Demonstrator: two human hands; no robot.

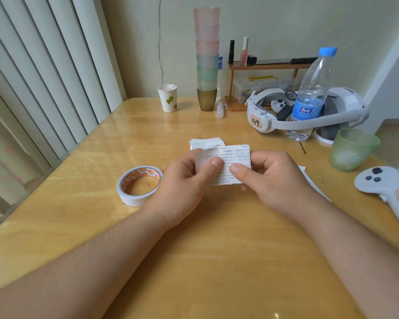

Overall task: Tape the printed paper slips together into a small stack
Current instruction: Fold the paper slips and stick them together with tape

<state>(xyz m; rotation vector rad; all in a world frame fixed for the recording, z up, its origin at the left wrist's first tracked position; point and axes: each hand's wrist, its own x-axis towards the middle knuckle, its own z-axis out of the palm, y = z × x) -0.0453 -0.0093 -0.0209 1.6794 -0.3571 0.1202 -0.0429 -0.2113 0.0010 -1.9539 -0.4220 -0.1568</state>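
Observation:
A white printed paper slip (pixel 236 157) is held just above the wooden table (pixel 194 249) between both hands. My left hand (pixel 184 180) pinches its left part with the thumb on top. My right hand (pixel 272 178) pinches its right part the same way. A few more white slips (pixel 205 142) lie flat on the table just behind the held one. A roll of white double-sided tape (pixel 139 185) lies flat to the left of my left hand, a little apart from it.
A green glass cup (pixel 352 148), a white controller (pixel 387 187), a headset (pixel 309 111) and a water bottle (pixel 311 95) crowd the right side. A tall stack of cups (pixel 206 58) and a paper cup (pixel 168 97) stand at the back. A white paper strip (pixel 309 178) lies beside my right wrist.

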